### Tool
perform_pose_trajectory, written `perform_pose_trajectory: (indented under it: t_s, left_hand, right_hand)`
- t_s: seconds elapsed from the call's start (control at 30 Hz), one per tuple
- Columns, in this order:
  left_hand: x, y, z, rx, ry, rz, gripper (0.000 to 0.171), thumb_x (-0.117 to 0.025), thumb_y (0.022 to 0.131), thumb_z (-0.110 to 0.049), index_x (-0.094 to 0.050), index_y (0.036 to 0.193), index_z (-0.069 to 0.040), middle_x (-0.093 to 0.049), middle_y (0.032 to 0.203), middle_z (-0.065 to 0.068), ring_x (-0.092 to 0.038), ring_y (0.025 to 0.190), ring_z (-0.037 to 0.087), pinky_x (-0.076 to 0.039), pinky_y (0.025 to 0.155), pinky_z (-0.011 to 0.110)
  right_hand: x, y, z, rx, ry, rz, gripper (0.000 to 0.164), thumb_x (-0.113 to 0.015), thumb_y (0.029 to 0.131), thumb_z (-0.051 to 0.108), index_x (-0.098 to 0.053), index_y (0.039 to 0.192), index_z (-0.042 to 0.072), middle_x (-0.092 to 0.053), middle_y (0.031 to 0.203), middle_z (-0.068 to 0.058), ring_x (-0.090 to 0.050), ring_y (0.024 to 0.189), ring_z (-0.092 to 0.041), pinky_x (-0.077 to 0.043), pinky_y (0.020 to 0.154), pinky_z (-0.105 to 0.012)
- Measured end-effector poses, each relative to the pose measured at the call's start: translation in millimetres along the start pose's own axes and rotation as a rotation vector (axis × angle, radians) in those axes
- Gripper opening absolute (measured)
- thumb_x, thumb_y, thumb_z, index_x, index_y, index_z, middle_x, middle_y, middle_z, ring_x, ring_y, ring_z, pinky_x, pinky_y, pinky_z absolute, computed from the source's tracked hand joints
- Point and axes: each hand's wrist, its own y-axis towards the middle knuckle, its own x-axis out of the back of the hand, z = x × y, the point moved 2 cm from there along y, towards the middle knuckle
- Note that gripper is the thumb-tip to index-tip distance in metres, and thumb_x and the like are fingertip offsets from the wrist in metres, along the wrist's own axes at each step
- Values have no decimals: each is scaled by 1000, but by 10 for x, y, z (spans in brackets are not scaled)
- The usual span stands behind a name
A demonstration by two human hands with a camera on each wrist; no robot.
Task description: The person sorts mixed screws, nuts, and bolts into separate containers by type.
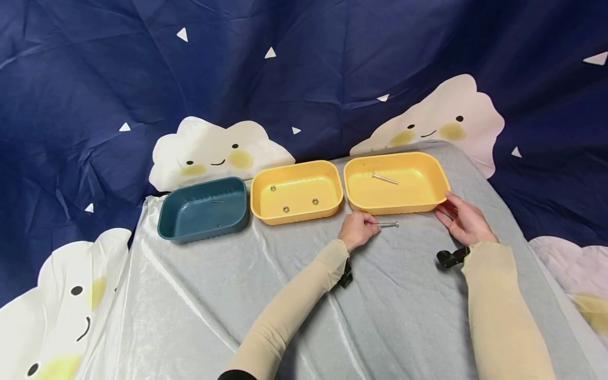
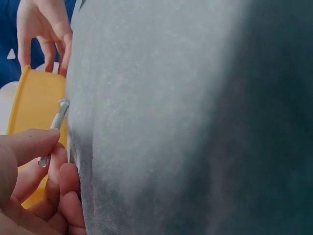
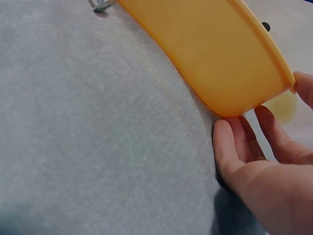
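My left hand (image 1: 358, 229) pinches a metal bolt (image 1: 387, 225) by its shank, just in front of the right-hand yellow tray (image 1: 396, 208). The bolt head points to the right, away from the thumb. In the left wrist view the bolt (image 2: 58, 117) lies between thumb and fingers. At that tray's right front corner my right hand (image 1: 467, 219) holds on, one digit at the rim and the others against the lower wall. Another bolt (image 1: 385, 179) lies inside this tray.
To the left stands a second yellow tray (image 1: 296, 217) with 3 nuts, one of them a nut (image 1: 315, 201) at the right. Farther left is a dark teal tray (image 1: 204, 235) with a thin pin (image 1: 218, 201) and another tiny piece. A grey cloth (image 1: 190, 311) covers the table.
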Motion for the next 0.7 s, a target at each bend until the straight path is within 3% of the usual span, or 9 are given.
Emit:
perform_pose_trajectory:
  t_s: [0.4, 0.7]
  left_hand:
    - [56, -6, -4, -3, -71, 5, 11, -74, 86, -24, -79, 89, -15, -76, 93, -1, -66, 88, 10, -46, 72, 14]
    - [94, -23, 13, 46, -202, 19, 11, -76, 84, -23, -79, 90, -14, -75, 91, 1, -60, 77, 5, -45, 65, 15]
  right_hand:
    - [-2, 5, 9, -2, -7, 12, 22, -61, 95, 20, -59, 117, 19, -65, 107, 4, -49, 117, -6, -10, 121, -26]
    - [-10, -6, 3, -8, -10, -14, 25, -63, 94, 21, -58, 118, 21, -64, 108, 6, -50, 115, -5, -10, 122, -27]
